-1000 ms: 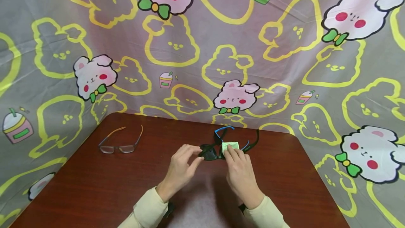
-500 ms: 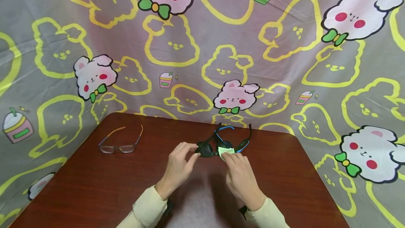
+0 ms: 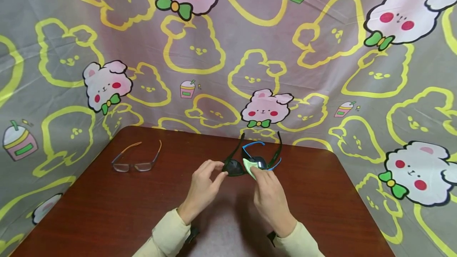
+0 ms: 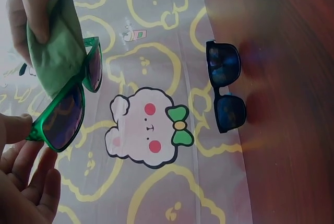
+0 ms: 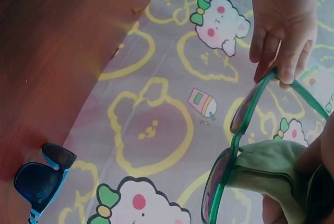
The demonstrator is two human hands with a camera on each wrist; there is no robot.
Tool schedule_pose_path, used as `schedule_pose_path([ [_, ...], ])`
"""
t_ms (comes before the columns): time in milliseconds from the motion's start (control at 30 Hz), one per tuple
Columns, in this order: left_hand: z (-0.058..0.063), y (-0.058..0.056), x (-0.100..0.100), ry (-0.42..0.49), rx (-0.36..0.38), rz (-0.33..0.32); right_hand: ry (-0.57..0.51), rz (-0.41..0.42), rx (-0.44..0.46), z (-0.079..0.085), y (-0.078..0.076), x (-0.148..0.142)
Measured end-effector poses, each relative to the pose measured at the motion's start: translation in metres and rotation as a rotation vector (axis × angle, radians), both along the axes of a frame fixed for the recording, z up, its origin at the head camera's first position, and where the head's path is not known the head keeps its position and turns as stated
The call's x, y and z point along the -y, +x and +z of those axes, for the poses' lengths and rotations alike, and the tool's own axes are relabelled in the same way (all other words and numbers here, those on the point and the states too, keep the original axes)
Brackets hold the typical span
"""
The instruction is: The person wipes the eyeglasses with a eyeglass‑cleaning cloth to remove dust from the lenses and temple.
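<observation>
One pair of green-framed sunglasses point(image 3: 234, 167) is held up above the worktop point(image 3: 107, 209), its temples pointing to the far side. At its left corner, the left hand point(image 3: 202, 187) pinches the frame between thumb and fingers. The right hand point(image 3: 272, 197) pinches a pale green cloth point(image 3: 249, 166) at the right lens. Beyond lie blue-and-black sunglasses point(image 4: 224, 67); well apart at far left rest clear-lensed glasses point(image 3: 142, 167). Behind hangs a rabbit-patterned curtain point(image 3: 214, 78).
</observation>
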State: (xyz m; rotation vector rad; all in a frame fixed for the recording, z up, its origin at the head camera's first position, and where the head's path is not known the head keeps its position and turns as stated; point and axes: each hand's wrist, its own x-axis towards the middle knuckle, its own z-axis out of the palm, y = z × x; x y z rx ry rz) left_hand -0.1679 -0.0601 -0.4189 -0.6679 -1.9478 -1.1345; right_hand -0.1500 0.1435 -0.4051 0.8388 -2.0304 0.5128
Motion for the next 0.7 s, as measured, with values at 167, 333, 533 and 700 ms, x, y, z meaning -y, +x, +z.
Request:
schedule_pose_path([
  [167, -0.001, 0.000, -0.005, 0.009, -0.026, -0.012, 0.005, -0.025, 0.001, 0.000, -0.001, 0.004],
  [333, -0.001, 0.002, -0.009, 0.019, -0.024, -0.019, 0.037, -0.013, -0.006, 0.000, -0.001, 0.007],
  [533, 0.001, 0.004, -0.011, 0.059, 0.043, -0.051, 0.089, -0.006, -0.023, 0.001, -0.002, 0.007],
  [700, 0.001, 0.004, -0.011, 0.095, 0.067, -0.081, 0.190, 0.008, -0.009, 0.002, -0.001, 0.005],
])
